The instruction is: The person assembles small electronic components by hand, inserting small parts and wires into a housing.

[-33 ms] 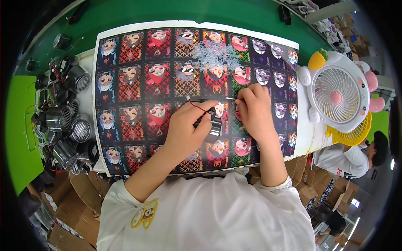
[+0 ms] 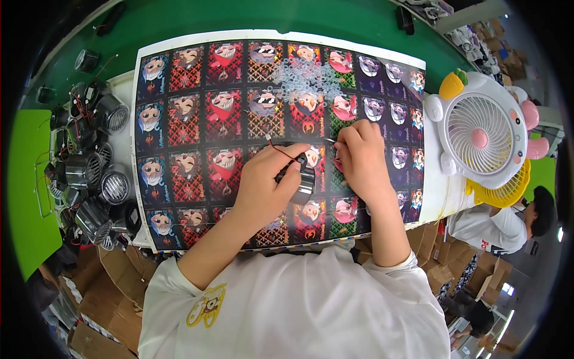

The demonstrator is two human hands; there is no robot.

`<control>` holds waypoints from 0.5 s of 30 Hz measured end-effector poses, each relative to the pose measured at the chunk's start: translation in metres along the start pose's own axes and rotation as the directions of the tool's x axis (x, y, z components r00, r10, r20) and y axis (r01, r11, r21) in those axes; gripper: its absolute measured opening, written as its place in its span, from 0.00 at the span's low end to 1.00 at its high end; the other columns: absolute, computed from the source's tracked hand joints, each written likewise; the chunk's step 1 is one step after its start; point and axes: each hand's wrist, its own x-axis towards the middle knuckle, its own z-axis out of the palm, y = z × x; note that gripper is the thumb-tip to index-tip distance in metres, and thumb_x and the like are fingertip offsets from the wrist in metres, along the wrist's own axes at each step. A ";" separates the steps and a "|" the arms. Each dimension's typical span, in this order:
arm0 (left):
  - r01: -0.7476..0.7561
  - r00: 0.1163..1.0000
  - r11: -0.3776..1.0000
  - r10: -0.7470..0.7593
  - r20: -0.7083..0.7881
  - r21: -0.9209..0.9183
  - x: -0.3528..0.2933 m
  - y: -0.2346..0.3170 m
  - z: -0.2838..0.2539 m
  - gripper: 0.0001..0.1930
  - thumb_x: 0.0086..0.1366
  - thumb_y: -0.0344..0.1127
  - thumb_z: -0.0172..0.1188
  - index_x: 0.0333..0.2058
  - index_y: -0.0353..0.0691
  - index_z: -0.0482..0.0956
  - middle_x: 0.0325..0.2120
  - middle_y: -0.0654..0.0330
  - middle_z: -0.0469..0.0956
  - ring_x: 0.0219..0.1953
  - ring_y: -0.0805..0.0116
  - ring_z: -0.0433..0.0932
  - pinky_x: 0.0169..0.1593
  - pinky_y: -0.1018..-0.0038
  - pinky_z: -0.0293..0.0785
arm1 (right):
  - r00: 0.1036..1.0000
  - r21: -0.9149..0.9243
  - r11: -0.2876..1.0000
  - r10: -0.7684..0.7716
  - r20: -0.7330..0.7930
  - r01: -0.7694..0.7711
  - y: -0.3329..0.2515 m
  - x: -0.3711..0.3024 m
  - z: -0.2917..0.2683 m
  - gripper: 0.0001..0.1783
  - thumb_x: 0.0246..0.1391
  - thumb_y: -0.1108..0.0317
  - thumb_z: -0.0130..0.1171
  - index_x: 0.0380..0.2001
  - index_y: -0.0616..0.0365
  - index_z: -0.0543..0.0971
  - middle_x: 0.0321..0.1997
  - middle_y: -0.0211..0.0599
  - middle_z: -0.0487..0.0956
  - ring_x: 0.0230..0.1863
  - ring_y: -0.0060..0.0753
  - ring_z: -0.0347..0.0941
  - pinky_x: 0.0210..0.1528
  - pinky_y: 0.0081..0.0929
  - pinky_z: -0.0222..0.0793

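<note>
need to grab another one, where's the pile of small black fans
In the head view, the pile of small black fans sits at the table's left edge, beside the printed sheet and above the cardboard boxes.

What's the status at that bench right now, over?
Left hand grips small black fan part, red wire up. Right hand pinches thin tool at it. Nothing between them.

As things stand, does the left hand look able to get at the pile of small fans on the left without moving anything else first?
Probably yes. The left hand grips a small black fan, so it is occupied, but only flat printed sheet lies between it and the pile of fans; nothing stands in the path.
</note>
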 end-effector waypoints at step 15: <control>0.043 0.994 0.999 -0.043 -0.099 0.003 -0.002 -0.002 0.009 0.14 0.61 0.27 0.56 0.45 0.35 0.82 0.31 0.50 0.80 0.35 0.55 0.78 0.40 0.65 0.73 | 0.979 0.345 0.923 0.198 -0.047 -0.171 -0.082 -0.024 -0.013 0.13 0.51 0.84 0.56 0.41 0.63 0.79 0.26 0.43 0.70 0.24 0.44 0.69 0.27 0.35 0.66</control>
